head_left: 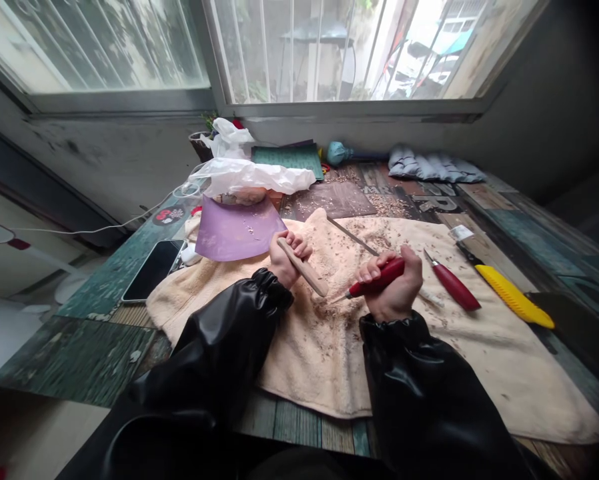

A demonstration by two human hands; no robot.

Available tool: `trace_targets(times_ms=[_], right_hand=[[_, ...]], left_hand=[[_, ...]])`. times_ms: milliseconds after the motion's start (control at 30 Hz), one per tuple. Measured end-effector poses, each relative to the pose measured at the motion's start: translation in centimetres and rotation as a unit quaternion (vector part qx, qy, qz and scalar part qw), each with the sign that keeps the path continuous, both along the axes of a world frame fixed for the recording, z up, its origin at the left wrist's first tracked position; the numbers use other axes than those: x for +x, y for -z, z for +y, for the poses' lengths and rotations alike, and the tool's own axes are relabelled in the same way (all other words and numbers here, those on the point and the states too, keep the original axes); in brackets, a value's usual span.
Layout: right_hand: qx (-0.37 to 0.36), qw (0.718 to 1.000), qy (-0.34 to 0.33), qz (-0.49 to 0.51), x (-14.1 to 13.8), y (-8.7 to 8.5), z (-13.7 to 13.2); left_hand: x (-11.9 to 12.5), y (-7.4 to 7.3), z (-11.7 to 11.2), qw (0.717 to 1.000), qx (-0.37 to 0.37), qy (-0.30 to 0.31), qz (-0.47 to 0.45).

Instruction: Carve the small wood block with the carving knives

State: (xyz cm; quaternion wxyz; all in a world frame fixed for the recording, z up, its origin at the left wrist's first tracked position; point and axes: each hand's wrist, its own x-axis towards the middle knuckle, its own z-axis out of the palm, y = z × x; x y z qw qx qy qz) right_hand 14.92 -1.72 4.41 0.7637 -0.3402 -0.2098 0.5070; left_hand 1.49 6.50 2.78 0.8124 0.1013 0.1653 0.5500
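My left hand (290, 259) is closed around a pale carved piece of wood (304, 268), flat and rounded at its near end, which points toward the right. In my right hand (395, 288) is a red-handled carving knife (378, 279), its short blade pointing left, close below the wood's end but seemingly apart from it. Both hands are over a beige towel (299, 373) scattered with wood shavings. A second red-handled carving knife (454, 284) lies right of my right hand. Beyond the hands, a thin metal strip, perhaps a file (352, 236), rests on the towel.
A yellow-handled tool (514, 293) lies at the right. Left are a purple sheet (239, 230) and a phone (153, 270). Farther back are white plastic bags (249, 175), a green mat (289, 159) and a grey cushion (434, 165), on the wooden table (99, 357) below the window.
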Motion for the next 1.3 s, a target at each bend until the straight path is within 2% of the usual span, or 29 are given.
trace_targets(times_ms=[133,233,367,467,567,700,767,833,933,1033,1067,1133,1200,1233,1300], right_hand=[[-0.07,0.994,-0.036,-0.082,0.2,0.2,0.0],[-0.109,0.978,-0.088,-0.157,-0.1,0.5,-0.4],[-0.147,0.933,-0.205,-0.256,-0.9,0.1,-1.1],[-0.144,0.904,-0.239,-0.325,-1.5,-0.3,-1.4],[-0.129,0.909,-0.202,-0.342,-1.8,-0.2,-1.5],[-0.126,0.94,-0.11,-0.296,-1.3,0.1,-1.3],[-0.121,0.955,-0.07,-0.26,-0.8,0.1,-1.1],[-0.109,0.967,-0.034,-0.226,-0.2,0.1,-0.9],[-0.093,0.977,-0.002,-0.192,0.8,0.0,-0.6],[-0.091,0.979,-0.003,-0.183,1.6,-0.2,-0.6],[-0.094,0.978,-0.012,-0.185,1.8,-0.2,-0.6],[-0.102,0.975,-0.04,-0.195,2.1,-0.3,-0.8],[-0.106,0.973,-0.061,-0.197,2.2,-0.3,-0.9],[-0.103,0.974,-0.066,-0.192,2.2,-0.3,-0.9],[-0.089,0.98,-0.053,-0.168,2.2,-0.4,-0.8]], left_hand=[[-0.4,-0.5,0.2,0.997,-0.069,-0.015,-0.016],[-0.5,-1.0,0.1,0.995,-0.096,-0.032,-0.015],[-0.3,-1.5,-0.3,0.99,-0.122,-0.069,0.007],[-0.2,-1.6,-0.4,0.984,-0.14,-0.107,0.029],[0.0,-1.5,-0.3,0.979,-0.146,-0.131,0.055],[0.7,-1.4,-0.5,0.978,-0.135,-0.149,0.058],[1.0,-1.5,-1.0,0.981,-0.125,-0.136,0.056],[1.1,-1.6,-1.6,0.986,-0.119,-0.09,0.074],[0.5,-2.2,-2.2,0.982,-0.113,0.006,0.149],[-0.7,-3.1,-2.7,0.965,-0.033,0.141,0.22],[-1.0,-3.5,-2.9,0.949,0.015,0.196,0.245],[-1.3,-4.0,-3.6,0.894,0.104,0.325,0.29],[-1.1,-4.0,-4.4,0.84,0.17,0.406,0.318],[-0.8,-3.9,-4.8,0.823,0.188,0.424,0.329],[-0.1,-3.3,-5.7,0.819,0.208,0.403,0.352]])
